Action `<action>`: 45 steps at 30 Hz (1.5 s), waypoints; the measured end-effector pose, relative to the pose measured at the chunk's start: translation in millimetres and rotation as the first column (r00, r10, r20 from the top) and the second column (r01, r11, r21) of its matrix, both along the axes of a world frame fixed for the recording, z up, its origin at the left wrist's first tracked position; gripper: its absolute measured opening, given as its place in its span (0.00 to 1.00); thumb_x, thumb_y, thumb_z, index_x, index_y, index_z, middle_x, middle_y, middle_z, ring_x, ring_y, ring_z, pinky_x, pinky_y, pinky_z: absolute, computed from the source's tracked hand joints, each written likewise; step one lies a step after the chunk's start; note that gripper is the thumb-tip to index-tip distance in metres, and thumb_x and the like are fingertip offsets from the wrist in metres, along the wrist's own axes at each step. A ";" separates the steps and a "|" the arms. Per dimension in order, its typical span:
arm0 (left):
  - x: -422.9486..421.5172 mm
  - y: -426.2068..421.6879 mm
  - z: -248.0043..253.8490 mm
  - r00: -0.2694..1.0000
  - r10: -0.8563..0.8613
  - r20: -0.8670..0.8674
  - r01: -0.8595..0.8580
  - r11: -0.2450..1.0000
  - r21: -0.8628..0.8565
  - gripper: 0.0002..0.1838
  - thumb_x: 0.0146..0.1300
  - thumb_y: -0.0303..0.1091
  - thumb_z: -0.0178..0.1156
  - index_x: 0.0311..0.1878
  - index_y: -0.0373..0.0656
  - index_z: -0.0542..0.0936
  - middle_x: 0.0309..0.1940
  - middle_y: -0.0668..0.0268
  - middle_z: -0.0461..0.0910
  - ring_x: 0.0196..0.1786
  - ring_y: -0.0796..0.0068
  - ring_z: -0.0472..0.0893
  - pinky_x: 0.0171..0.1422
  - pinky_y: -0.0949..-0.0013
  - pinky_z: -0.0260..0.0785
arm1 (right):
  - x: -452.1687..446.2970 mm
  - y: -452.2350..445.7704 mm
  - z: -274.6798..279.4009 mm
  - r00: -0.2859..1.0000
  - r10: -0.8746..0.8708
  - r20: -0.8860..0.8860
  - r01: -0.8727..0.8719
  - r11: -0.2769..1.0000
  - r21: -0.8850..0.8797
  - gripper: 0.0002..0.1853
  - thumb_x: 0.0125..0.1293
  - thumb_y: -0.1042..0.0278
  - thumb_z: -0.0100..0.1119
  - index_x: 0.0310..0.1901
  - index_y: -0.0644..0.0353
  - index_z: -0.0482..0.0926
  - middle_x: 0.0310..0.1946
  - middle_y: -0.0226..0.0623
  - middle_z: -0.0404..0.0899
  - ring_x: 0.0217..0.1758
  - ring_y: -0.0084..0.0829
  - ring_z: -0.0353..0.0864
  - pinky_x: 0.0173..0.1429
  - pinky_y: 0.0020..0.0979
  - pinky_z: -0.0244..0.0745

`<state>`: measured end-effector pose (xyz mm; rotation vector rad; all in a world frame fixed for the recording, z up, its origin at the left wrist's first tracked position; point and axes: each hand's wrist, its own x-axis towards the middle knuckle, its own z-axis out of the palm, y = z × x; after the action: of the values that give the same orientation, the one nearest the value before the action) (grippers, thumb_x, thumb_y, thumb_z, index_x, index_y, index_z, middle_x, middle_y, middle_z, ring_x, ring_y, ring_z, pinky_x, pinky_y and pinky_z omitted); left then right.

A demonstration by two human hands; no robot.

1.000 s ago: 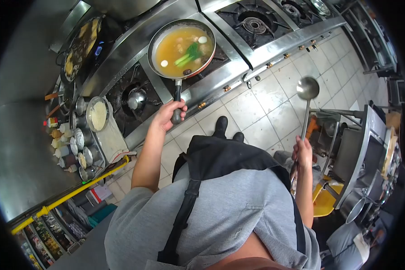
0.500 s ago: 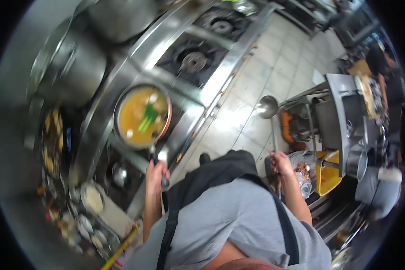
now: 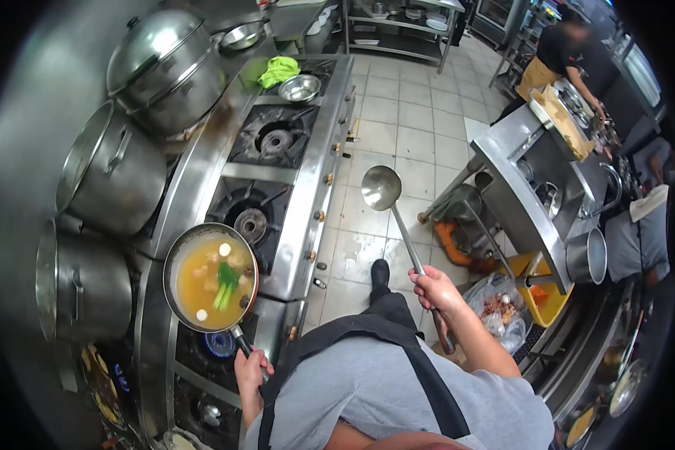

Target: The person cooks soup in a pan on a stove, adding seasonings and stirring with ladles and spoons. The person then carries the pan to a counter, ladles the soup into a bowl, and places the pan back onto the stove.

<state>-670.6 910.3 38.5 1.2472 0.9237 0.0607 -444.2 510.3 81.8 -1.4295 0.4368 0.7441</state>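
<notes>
My left hand [image 3: 252,373] is wrapped around the dark handle of a frying pan [image 3: 168,281] over the stove. Yellowish broth [image 3: 196,285] fills the pan, with green vegetable stalks [image 3: 224,289], white round pieces and dark pieces in it. A lit blue burner [image 3: 219,343] shows at the pan's lower edge; whether the pan rests on the stove is unclear. My right hand [image 3: 436,288] grips the shaft of a long metal ladle [image 3: 381,188]. The ladle's bowl looks empty and is held out over the floor, apart from the pan.
Unlit burners [image 3: 250,225] run along the stove, with a metal bowl [image 3: 300,88] and a green cloth [image 3: 279,71] at its far end. Large pots [image 3: 116,169] stand on the left. To the right are a steel table [image 3: 495,150], a yellow bin [image 3: 559,300] and a co-worker [image 3: 551,56].
The view has turned and shows more of the far kitchen. The ladle has swung left in view, and the pan sits lower in it. Both hands keep their hold.
</notes>
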 end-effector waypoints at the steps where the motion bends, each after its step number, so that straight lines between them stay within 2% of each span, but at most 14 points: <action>1: 23.0 -6.3 6.2 1.000 -0.007 0.005 0.007 1.000 0.007 0.05 0.60 0.24 0.51 0.39 0.40 0.67 0.21 0.65 0.68 0.18 0.74 0.69 0.17 0.65 0.68 | 17.2 -5.7 2.1 1.000 -0.007 0.005 0.007 1.000 0.007 0.05 0.69 0.66 0.55 0.42 0.57 0.75 0.18 0.24 0.66 0.10 0.18 0.61 0.15 0.24 0.55; 4: 96.9 -30.7 22.6 0.999 -0.021 0.032 0.022 0.999 -0.023 0.05 0.60 0.24 0.51 0.38 0.39 0.67 0.21 0.65 0.68 0.18 0.75 0.69 0.18 0.67 0.68 | 67.6 -26.9 8.5 0.999 -0.012 0.035 0.009 0.997 0.075 0.09 0.69 0.68 0.55 0.47 0.61 0.74 0.19 0.25 0.67 0.11 0.18 0.60 0.15 0.23 0.55; 8: 195.7 -64.3 43.4 0.995 -0.085 0.049 0.084 0.996 0.010 0.03 0.60 0.24 0.51 0.37 0.39 0.68 0.20 0.66 0.68 0.17 0.75 0.69 0.18 0.67 0.67 | 138.2 -59.6 32.9 0.998 -0.013 0.067 0.009 0.998 0.063 0.09 0.69 0.69 0.56 0.48 0.61 0.73 0.20 0.25 0.67 0.11 0.18 0.61 0.15 0.23 0.55; 14: 347.4 -101.5 73.8 0.983 -0.171 0.064 0.174 0.983 -0.056 0.04 0.59 0.24 0.54 0.34 0.41 0.68 0.19 0.66 0.69 0.14 0.74 0.70 0.17 0.69 0.66 | 245.7 -94.5 45.8 0.990 -0.063 0.130 0.059 0.998 0.031 0.10 0.66 0.72 0.58 0.48 0.61 0.73 0.20 0.25 0.67 0.11 0.18 0.62 0.16 0.24 0.57; 15: 374.8 -103.4 72.9 0.981 -0.165 0.106 0.170 0.984 -0.048 0.04 0.59 0.24 0.54 0.34 0.41 0.68 0.19 0.66 0.69 0.14 0.74 0.70 0.17 0.69 0.66 | 263.1 -95.6 46.2 0.987 -0.081 0.139 0.076 0.996 0.040 0.11 0.66 0.72 0.59 0.48 0.61 0.73 0.19 0.25 0.67 0.12 0.18 0.63 0.16 0.24 0.56; 18: 446.0 -104.7 59.8 0.947 -0.307 0.092 0.312 0.949 -0.045 0.04 0.60 0.24 0.54 0.34 0.42 0.69 0.19 0.66 0.70 0.15 0.74 0.70 0.18 0.69 0.66 | 317.5 -94.7 47.4 0.980 -0.113 0.165 0.109 0.993 0.036 0.11 0.66 0.73 0.58 0.49 0.61 0.73 0.19 0.25 0.67 0.12 0.18 0.62 0.16 0.24 0.56; 23: 575.8 -113.0 55.0 0.895 -0.435 0.101 0.443 0.893 -0.079 0.04 0.60 0.25 0.54 0.35 0.42 0.69 0.20 0.68 0.70 0.15 0.75 0.70 0.19 0.70 0.65 | 407.4 -95.6 40.6 0.953 -0.227 0.201 0.207 0.972 0.113 0.12 0.65 0.74 0.58 0.49 0.61 0.72 0.19 0.26 0.67 0.11 0.18 0.60 0.17 0.23 0.57; 25: 625.2 -112.0 47.1 0.851 -0.503 0.149 0.518 0.851 -0.088 0.04 0.60 0.24 0.54 0.36 0.42 0.69 0.20 0.68 0.70 0.15 0.75 0.71 0.19 0.69 0.65 | 441.5 -97.7 32.3 0.939 -0.246 0.240 0.241 0.969 0.053 0.10 0.66 0.75 0.57 0.48 0.62 0.73 0.19 0.26 0.68 0.11 0.18 0.61 0.16 0.23 0.56; 27: 678.0 -109.6 41.7 0.816 -0.569 0.100 0.575 0.817 -0.038 0.05 0.58 0.25 0.55 0.36 0.42 0.69 0.19 0.67 0.72 0.15 0.74 0.72 0.20 0.68 0.66 | 470.4 -98.5 33.1 0.926 -0.304 0.222 0.296 0.953 0.072 0.10 0.66 0.75 0.56 0.48 0.62 0.74 0.19 0.27 0.69 0.11 0.18 0.62 0.16 0.23 0.56; 29: 730.1 -110.5 45.1 0.779 -0.616 0.117 0.625 0.779 -0.055 0.05 0.58 0.26 0.56 0.35 0.41 0.69 0.19 0.66 0.72 0.15 0.73 0.72 0.20 0.68 0.67 | 496.7 -98.4 39.4 0.923 -0.317 0.220 0.317 0.948 0.037 0.10 0.66 0.75 0.56 0.48 0.62 0.74 0.19 0.27 0.69 0.11 0.19 0.62 0.15 0.23 0.56; 33: 828.6 -113.9 42.6 0.692 -0.705 0.155 0.717 0.696 -0.039 0.05 0.58 0.23 0.54 0.35 0.40 0.69 0.20 0.68 0.70 0.16 0.75 0.71 0.19 0.68 0.67 | 548.1 -111.0 26.1 0.884 -0.445 0.145 0.436 0.896 0.091 0.08 0.66 0.76 0.55 0.46 0.62 0.73 0.18 0.28 0.69 0.10 0.21 0.62 0.14 0.24 0.56; 37: 919.8 -126.0 33.6 0.652 -0.748 0.123 0.755 0.655 -0.016 0.05 0.58 0.27 0.55 0.36 0.42 0.70 0.19 0.68 0.71 0.16 0.73 0.73 0.22 0.67 0.67 | 593.9 -132.1 3.5 0.860 -0.488 0.145 0.484 0.873 0.065 0.06 0.67 0.75 0.53 0.45 0.61 0.74 0.18 0.28 0.69 0.10 0.22 0.63 0.13 0.24 0.57; 40: 984.4 -141.7 26.1 0.622 -0.772 0.130 0.782 0.622 -0.044 0.05 0.58 0.27 0.55 0.36 0.42 0.69 0.19 0.68 0.72 0.16 0.74 0.73 0.22 0.68 0.65 | 635.2 -146.0 -3.3 0.835 -0.537 0.120 0.544 0.839 -0.033 0.05 0.67 0.75 0.53 0.44 0.60 0.74 0.18 0.29 0.69 0.09 0.22 0.63 0.13 0.25 0.58; 45: 1079.0 -184.0 19.3 0.663 -0.740 0.111 0.744 0.668 0.004 0.05 0.59 0.28 0.55 0.36 0.41 0.70 0.19 0.68 0.72 0.16 0.74 0.73 0.22 0.69 0.64 | 712.9 -194.1 -31.6 0.827 -0.553 0.097 0.558 0.829 -0.031 0.06 0.65 0.75 0.53 0.43 0.60 0.75 0.18 0.29 0.70 0.09 0.22 0.64 0.13 0.24 0.58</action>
<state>408.4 726.3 57.8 1.4881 0.2561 -0.5467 268.7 316.2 50.2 -1.2863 0.7741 0.1942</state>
